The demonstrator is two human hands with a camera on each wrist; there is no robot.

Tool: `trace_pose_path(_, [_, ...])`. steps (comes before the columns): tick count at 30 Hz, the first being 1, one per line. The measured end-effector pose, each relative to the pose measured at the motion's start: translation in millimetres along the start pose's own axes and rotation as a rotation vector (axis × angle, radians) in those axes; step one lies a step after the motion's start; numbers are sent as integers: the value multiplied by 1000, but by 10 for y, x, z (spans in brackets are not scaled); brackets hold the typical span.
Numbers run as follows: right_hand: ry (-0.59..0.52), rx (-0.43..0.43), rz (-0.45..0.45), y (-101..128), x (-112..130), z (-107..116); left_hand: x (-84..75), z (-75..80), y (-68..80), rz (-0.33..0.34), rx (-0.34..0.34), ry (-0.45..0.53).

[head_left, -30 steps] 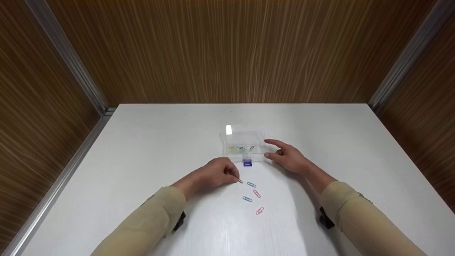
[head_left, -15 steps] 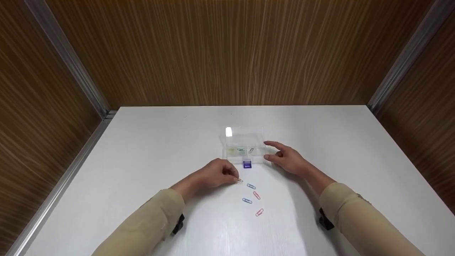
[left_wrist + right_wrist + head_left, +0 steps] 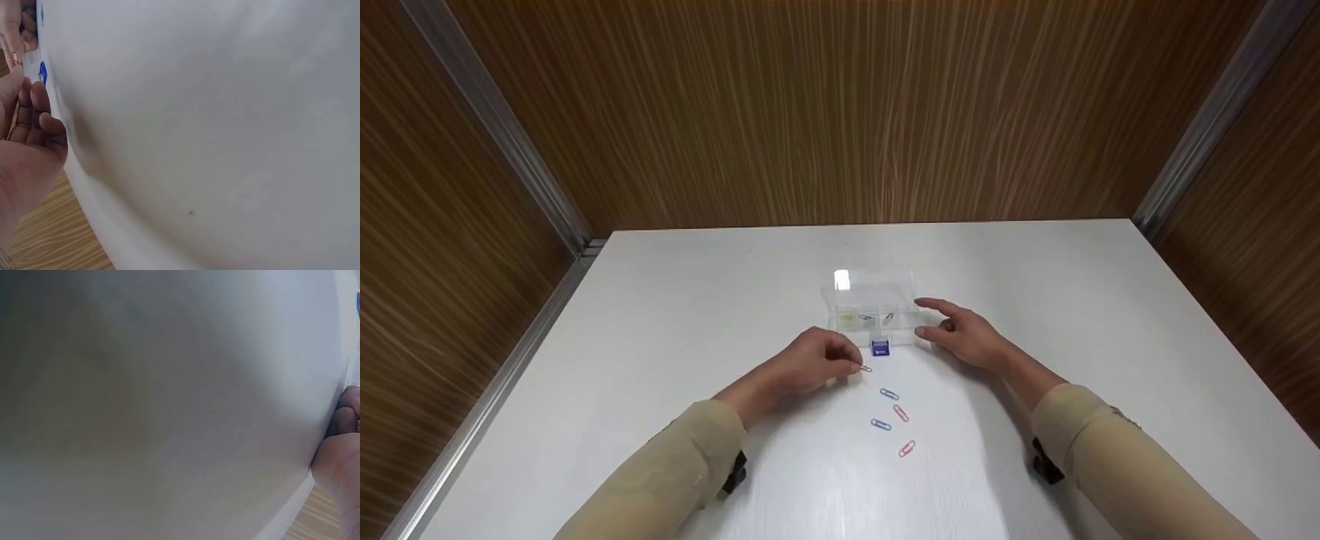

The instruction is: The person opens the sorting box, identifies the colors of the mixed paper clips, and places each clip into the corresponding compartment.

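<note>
The left hand (image 3: 810, 365) is pinching a paper clip (image 3: 866, 368) near the bench (image 3: 660, 315) middle, just before the clear box (image 3: 874, 307), which the open right hand (image 3: 964, 335) is steadying

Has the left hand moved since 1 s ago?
Yes. The left hand, pinching a paper clip, has moved up off the table toward the clear box, away from the loose clips.

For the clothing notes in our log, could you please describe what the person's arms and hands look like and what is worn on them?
Both arms wear long, loose beige sleeves: the left sleeve and the right sleeve end at the wrists. A black device sits under the left wrist, another black device under the right. The left hand and right hand are bare, with no gloves or rings visible.
</note>
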State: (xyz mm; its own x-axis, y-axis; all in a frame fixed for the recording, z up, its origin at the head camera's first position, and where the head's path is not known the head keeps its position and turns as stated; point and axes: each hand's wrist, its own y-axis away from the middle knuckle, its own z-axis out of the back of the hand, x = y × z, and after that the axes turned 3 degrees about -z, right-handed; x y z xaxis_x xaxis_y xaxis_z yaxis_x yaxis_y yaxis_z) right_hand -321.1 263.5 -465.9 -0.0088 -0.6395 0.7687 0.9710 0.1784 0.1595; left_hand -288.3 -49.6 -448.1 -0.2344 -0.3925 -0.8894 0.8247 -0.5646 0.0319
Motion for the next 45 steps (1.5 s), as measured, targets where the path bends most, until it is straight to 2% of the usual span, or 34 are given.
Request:
trace_pose_path(9, [1,6,4,-3,6,3,-223,99,-71,-50,-84,-37])
trace_pose_path(15, [8,4,1,12,19,1,-356,142,-220,-39,-140,-35])
trace_pose_path(21, [-6,11,2,27,8,-7,-427,139,-385,-36,-163,-31])
trace_pose_path(30, [-10,6,4,17,0,-7,-452,97,-610,6,-206,-34])
trace_pose_path(45, [4,1,-17,3,-33,-18,-332,32,-800,25,-256,-36])
